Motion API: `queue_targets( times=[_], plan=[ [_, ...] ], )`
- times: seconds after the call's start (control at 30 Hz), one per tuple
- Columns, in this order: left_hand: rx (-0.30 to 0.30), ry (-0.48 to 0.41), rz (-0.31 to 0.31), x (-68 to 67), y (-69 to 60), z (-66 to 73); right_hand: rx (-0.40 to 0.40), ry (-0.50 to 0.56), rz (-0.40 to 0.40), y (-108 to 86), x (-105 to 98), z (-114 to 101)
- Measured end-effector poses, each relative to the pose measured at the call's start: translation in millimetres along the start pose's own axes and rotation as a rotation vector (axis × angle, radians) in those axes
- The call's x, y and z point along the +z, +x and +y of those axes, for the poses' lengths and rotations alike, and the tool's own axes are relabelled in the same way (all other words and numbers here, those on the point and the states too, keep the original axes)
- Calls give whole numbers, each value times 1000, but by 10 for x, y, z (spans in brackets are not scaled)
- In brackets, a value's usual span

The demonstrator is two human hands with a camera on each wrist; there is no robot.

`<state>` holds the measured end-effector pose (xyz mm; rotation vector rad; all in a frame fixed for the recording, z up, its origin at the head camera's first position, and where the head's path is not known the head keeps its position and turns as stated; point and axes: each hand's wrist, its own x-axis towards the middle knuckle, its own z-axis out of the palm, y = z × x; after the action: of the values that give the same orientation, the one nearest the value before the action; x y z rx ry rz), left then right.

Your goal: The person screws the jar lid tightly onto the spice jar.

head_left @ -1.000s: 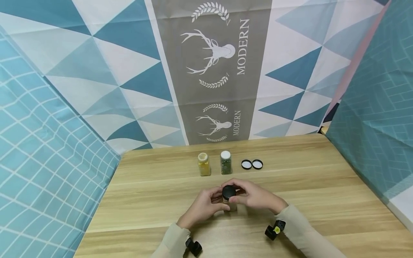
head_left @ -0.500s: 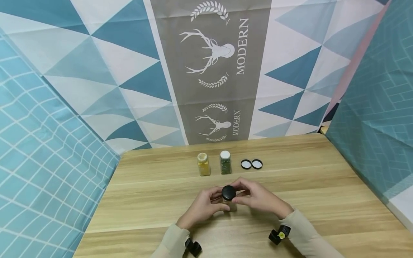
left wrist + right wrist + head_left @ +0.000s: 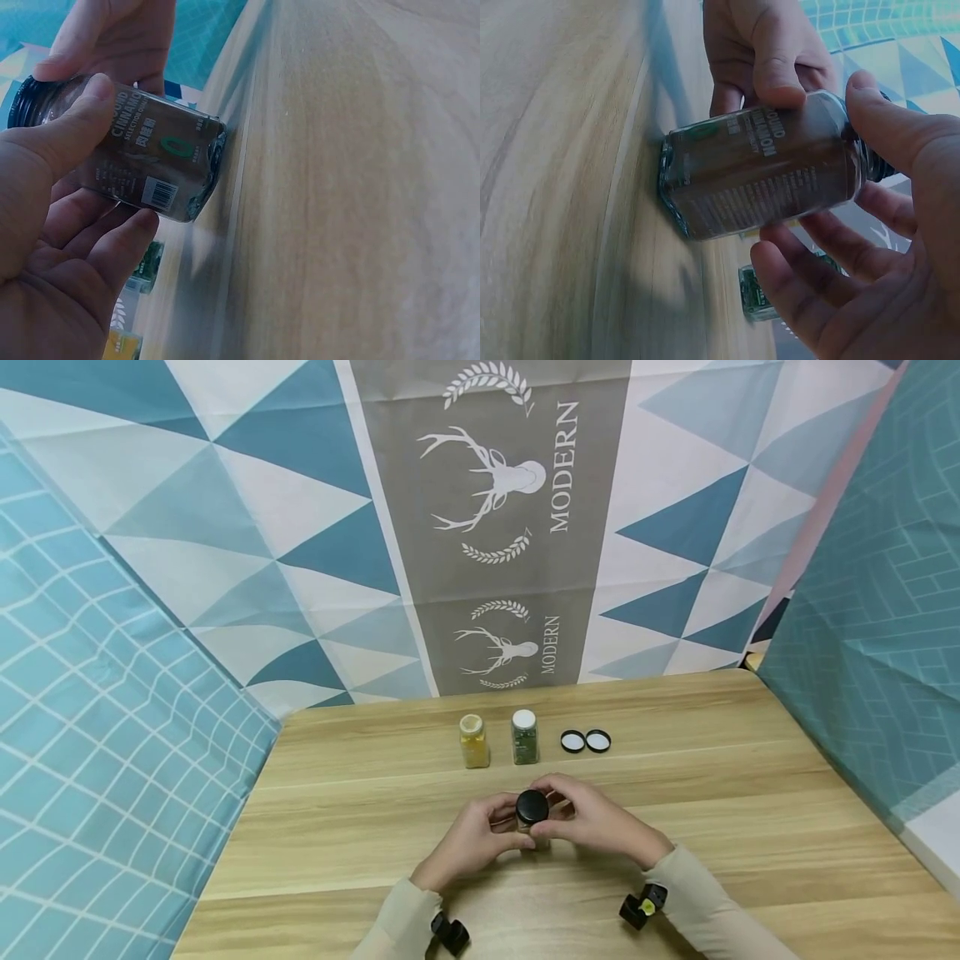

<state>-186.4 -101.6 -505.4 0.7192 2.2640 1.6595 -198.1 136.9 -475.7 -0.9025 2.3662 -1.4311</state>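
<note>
A square glass jar labelled cinnamon, full of brown powder, stands on the table in front of the person, its black lid on top. The left hand grips the jar body from the left, thumb across the label in the left wrist view. From the right, the right hand has its thumb and fingers round the lid and neck; in the right wrist view its thumb lies near the jar's shoulder and its lower fingers are spread below the jar.
Behind the hands stand a jar of yellow powder and a jar of green flakes with a white top. Two black-rimmed lids lie side by side, white insides up, to their right. Patterned cloth hangs behind the wooden table.
The right hand and wrist shifted slightly right, then back a little left, with the fingers still at the lid. The left hand and the jar have stayed in place.
</note>
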Motion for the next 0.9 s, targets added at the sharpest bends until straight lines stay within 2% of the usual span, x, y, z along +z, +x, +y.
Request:
queue_targets(
  times=[0.33,0.53,0.63,0.73,0.9],
  plan=[
    [-11,31,10,-2,-8,20,14,-139,75,64,110,-28],
    [-19,14,6,6,-3,8,-15,-180,70,38,104,0],
    [-10,17,10,8,4,6,-20,-162,34,-4,67,20],
    [-15,21,12,11,6,9,-38,-81,-6,-34,20,15],
    [-33,14,14,13,4,16,-102,-38,-27,-25,-22,-34]
  ],
)
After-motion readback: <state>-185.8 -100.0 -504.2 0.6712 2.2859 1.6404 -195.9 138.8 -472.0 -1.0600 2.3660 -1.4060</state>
